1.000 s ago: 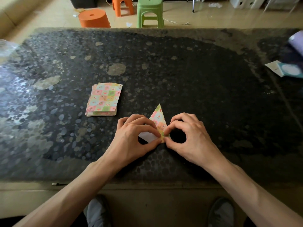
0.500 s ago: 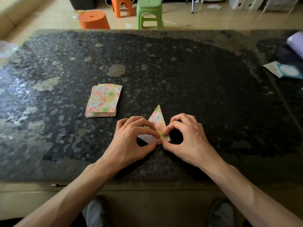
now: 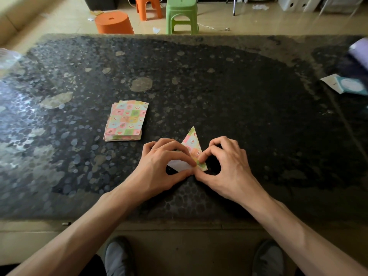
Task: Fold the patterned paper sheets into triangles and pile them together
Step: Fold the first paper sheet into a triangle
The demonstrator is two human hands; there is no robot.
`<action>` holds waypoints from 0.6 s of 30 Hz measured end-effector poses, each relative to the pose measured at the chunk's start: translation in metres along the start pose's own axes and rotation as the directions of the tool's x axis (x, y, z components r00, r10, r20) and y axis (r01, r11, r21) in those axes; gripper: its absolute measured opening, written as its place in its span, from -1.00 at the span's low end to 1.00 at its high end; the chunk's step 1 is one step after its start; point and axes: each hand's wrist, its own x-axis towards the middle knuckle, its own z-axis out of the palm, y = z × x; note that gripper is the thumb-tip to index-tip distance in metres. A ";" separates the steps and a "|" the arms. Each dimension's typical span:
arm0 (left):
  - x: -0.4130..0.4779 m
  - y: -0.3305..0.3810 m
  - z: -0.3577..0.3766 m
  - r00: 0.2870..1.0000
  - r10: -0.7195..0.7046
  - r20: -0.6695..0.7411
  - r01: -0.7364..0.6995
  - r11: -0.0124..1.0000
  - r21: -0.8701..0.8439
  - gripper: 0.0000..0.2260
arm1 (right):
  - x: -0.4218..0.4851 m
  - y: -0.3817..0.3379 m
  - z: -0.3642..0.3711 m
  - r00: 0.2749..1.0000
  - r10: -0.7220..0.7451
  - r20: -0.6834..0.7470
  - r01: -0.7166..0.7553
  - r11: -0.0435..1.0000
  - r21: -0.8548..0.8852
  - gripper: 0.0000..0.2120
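On the dark, speckled bench (image 3: 249,92), near its front edge and about at the middle, lies a folded sheet (image 3: 192,143) of patterned paper. It forms a narrow triangle with its tip pointing away from the person, and a white flap of its plain underside shows at the lower left. Both hands work at its near end. The left hand (image 3: 164,163) has its fingers curled over the left side of the paper, with forefinger and thumb pinching the white flap. The right hand (image 3: 226,166) is curled too, its forefinger tip pressing on the lower corner of the printed face and its thumb meeting it from below at the near edge. The thumbs of the two hands almost touch there. To the left and a little farther back, well apart from the hands, a stack of patterned sheets (image 3: 127,119) rests flat on the bench, unfolded, its edges slightly fanned. At the far right edge of the bench lies a teal and white card (image 3: 347,85). Beyond the bench, on the tiled floor, stand a round orange stool (image 3: 113,22), a second orange stool (image 3: 147,6) and a green stool (image 3: 181,14). Two grey shoes (image 3: 117,255) show under the bench edge at the bottom.
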 end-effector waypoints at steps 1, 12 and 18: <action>0.000 0.000 0.000 1.000 0.003 0.004 -0.003 1.000 0.003 -0.71 | 0.000 0.000 0.000 1.000 0.002 0.004 -0.002 1.000 -0.006 -0.70; 0.000 -0.002 -0.002 1.000 0.015 0.002 -0.015 1.000 0.022 -0.69 | 0.004 -0.003 -0.015 0.991 0.006 0.130 -0.008 1.000 0.019 -0.75; -0.004 0.008 0.011 0.990 -0.043 -0.133 0.043 0.999 0.001 -0.69 | 0.008 -0.001 -0.023 0.977 0.032 0.209 -0.042 0.998 0.046 -0.82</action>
